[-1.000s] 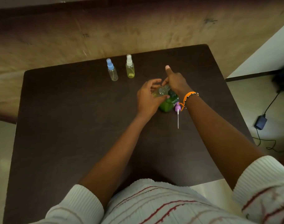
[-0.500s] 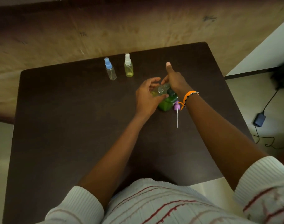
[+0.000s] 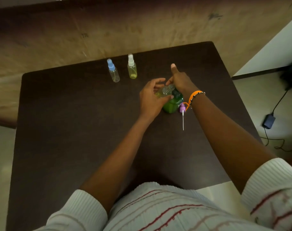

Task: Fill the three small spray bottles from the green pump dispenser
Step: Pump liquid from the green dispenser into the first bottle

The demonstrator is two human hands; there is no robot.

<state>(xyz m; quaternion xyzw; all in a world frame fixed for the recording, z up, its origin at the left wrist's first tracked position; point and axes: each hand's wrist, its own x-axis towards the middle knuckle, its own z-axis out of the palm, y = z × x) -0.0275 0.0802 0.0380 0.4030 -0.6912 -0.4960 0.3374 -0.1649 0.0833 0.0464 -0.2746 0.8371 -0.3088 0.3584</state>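
Observation:
The green pump dispenser (image 3: 172, 104) stands right of the table's middle. My left hand (image 3: 151, 99) grips an uncapped clear spray bottle (image 3: 165, 92), tilted against the dispenser's pump head. My right hand (image 3: 181, 80) lies over the top of the pump with the thumb stuck out; whether its fingers curl round the pump is hidden. A purple spray cap with its dip tube (image 3: 182, 112) lies flat on the table beside the dispenser. A blue-capped bottle (image 3: 113, 70) and a white-capped bottle with yellowish liquid (image 3: 132, 67) stand further back.
The dark brown table (image 3: 75, 130) carries everything. A wooden-looking wall runs behind it. On the floor to the right lie a black power adapter (image 3: 268, 121) and its cable. An orange beaded bracelet (image 3: 194, 96) is on my right wrist.
Hands, bottle and dispenser keep the same pose. The scene only shifts slightly in the frame as my head moves.

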